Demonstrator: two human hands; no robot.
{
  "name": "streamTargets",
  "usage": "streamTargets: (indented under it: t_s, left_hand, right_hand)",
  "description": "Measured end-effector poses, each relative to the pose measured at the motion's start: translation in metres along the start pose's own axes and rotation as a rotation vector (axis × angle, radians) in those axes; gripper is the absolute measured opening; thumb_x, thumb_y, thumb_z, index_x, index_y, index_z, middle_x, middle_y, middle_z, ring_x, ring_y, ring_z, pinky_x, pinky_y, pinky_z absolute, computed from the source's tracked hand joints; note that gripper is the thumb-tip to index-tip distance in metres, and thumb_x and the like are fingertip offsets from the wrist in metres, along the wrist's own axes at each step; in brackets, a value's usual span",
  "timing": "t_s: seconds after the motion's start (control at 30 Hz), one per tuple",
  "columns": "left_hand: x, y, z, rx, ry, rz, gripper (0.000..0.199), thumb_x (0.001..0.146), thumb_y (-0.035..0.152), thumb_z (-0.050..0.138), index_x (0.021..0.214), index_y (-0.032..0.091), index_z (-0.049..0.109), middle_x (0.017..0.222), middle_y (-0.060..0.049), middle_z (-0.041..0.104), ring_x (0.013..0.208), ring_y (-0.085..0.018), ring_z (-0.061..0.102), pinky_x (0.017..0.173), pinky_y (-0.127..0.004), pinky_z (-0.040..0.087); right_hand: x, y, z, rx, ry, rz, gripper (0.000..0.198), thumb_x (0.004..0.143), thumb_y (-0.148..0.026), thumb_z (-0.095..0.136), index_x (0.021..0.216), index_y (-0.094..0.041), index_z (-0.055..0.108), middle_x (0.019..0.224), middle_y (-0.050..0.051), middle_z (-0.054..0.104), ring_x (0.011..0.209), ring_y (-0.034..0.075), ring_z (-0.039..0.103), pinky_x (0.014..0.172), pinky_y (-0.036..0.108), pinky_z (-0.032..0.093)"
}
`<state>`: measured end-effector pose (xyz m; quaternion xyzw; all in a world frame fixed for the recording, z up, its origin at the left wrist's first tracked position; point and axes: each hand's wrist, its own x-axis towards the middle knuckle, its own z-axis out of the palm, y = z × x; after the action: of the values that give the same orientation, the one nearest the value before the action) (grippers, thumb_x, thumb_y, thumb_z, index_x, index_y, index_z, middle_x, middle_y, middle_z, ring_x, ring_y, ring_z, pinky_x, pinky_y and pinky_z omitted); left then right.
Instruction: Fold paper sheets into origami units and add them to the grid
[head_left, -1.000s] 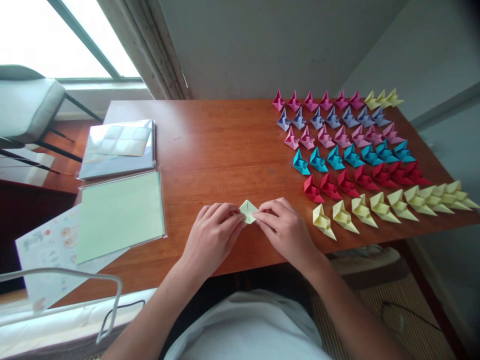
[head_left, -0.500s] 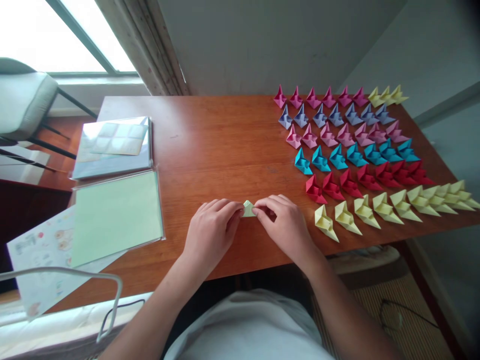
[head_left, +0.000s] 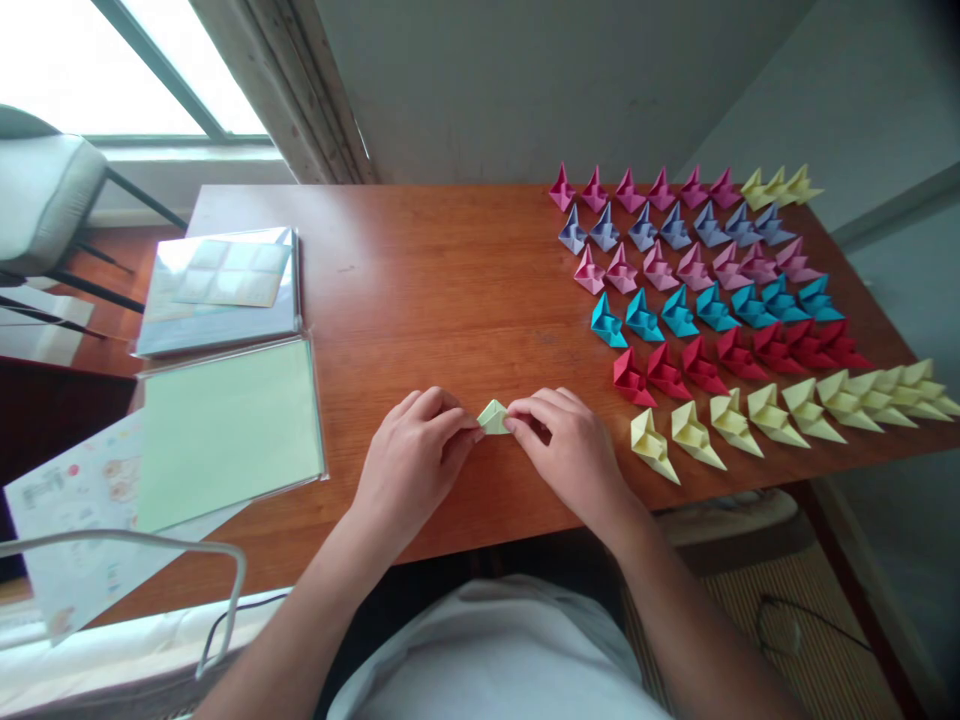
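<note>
Between my hands, above the front part of the wooden table (head_left: 420, 300), is a small folded piece of pale green paper (head_left: 493, 417) with a pointed top. My left hand (head_left: 420, 450) pinches its left corner between thumb and fingers. My right hand (head_left: 566, 440) pinches the right corner the same way. The lower edge of the paper looks straight. To the right of my right hand, the nearest folded pieces are the pale yellow paper boats (head_left: 652, 447), lined up along the table's front.
Rows of red (head_left: 630, 377), blue (head_left: 607, 322), pink (head_left: 589, 270), lilac (head_left: 573, 232) and magenta folded paper (head_left: 562, 190) fill the right side. Left lie a pale green paper stack (head_left: 229, 435), a clear-wrapped pack (head_left: 225, 320) and a printed sheet (head_left: 75, 500). A chair (head_left: 52, 200) stands beyond.
My left hand has shifted slightly left along the paper, so more of its left side shows. My right hand keeps its pinch. The view has moved a little.
</note>
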<state>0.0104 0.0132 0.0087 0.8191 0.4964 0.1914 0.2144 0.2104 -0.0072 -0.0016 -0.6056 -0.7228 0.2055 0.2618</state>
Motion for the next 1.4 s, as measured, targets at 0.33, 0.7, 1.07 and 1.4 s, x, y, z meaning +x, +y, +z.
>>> streamTargets:
  t_s: [0.33, 0.7, 1.07, 1.4]
  left_hand:
    - [0.0, -0.001, 0.0, 0.052, -0.022, -0.032, 0.014, 0.094, 0.028, 0.061, 0.087, 0.023, 0.072, 0.089, -0.003, 0.065, 0.083, -0.02, 0.059, 0.077, -0.033, 0.047]
    - [-0.011, 0.001, 0.005, 0.174, 0.051, 0.218, 0.015, 0.098, 0.019, 0.054, 0.102, 0.021, 0.067, 0.105, -0.006, 0.07, 0.093, -0.021, 0.059, 0.084, -0.036, 0.047]
    - [-0.01, -0.004, 0.002, 0.226, 0.068, 0.198, 0.012, 0.098, 0.021, 0.055, 0.093, 0.021, 0.066, 0.093, -0.004, 0.066, 0.081, -0.019, 0.055, 0.077, -0.033, 0.046]
    - [-0.004, -0.002, 0.0, 0.16, -0.011, 0.145, 0.019, 0.1, 0.022, 0.05, 0.094, 0.019, 0.068, 0.092, -0.005, 0.066, 0.082, -0.019, 0.055, 0.076, -0.032, 0.047]
  right_hand:
    - [-0.001, 0.001, 0.0, 0.007, 0.006, -0.012, 0.006, 0.092, -0.021, 0.066, 0.088, -0.023, 0.071, 0.084, 0.002, 0.071, 0.084, 0.02, 0.061, 0.078, 0.034, 0.047]
    - [-0.013, 0.017, -0.005, 0.019, -0.025, -0.232, 0.016, 0.096, -0.016, 0.059, 0.099, -0.023, 0.073, 0.092, 0.005, 0.067, 0.088, 0.02, 0.058, 0.082, 0.034, 0.051]
    - [-0.014, 0.014, -0.003, -0.036, 0.024, -0.233, 0.016, 0.096, -0.015, 0.059, 0.096, -0.022, 0.073, 0.09, 0.006, 0.068, 0.088, 0.02, 0.06, 0.081, 0.033, 0.051]
    - [-0.012, 0.014, -0.003, 0.001, -0.006, -0.208, 0.013, 0.096, -0.015, 0.06, 0.096, -0.02, 0.071, 0.091, 0.006, 0.067, 0.087, 0.02, 0.058, 0.081, 0.034, 0.051]
